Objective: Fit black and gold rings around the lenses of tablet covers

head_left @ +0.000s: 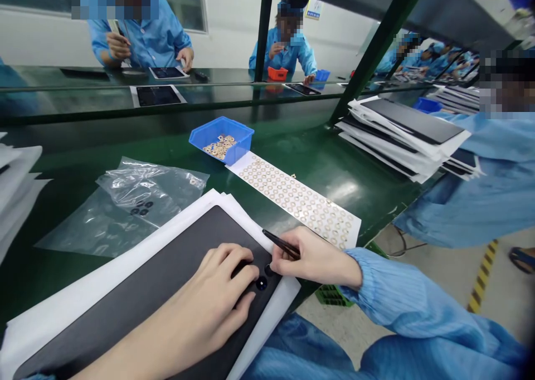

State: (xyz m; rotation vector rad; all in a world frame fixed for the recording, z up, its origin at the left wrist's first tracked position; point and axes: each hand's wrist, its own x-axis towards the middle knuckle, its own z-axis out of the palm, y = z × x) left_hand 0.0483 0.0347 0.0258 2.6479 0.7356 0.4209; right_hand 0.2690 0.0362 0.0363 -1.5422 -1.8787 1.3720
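"From the head view, what's in the containers?"

"The near blue bin (243, 144) on the tabletop (284, 140) holds a loose heap of small pale-gold rings. A white sheet (354, 230) covered in rows of similar rings runs from beside it."

"And the clear plastic bags (100, 232)?"

"They lie flat at the left, with a few dark round pieces (142, 208) showing; whether those are inside or on top, I can't tell. Across the way sits an orange bin (277, 74), contents unclear."

"How's the left hand (225, 293)?"

"Loosely bent, fingers partly spread, gripping nothing. It rests on the dark panel (159, 274), which lies on white paper (75, 307) in front of the person. A fingertip is at the edge of a glossy black disc (261, 283)."

"The right hand (305, 257)?"

"Closed around dark tweezers (278, 240), tips pointing away. Its thumb and forefinger come down at a second disc (268, 269), beside the first on the panel."
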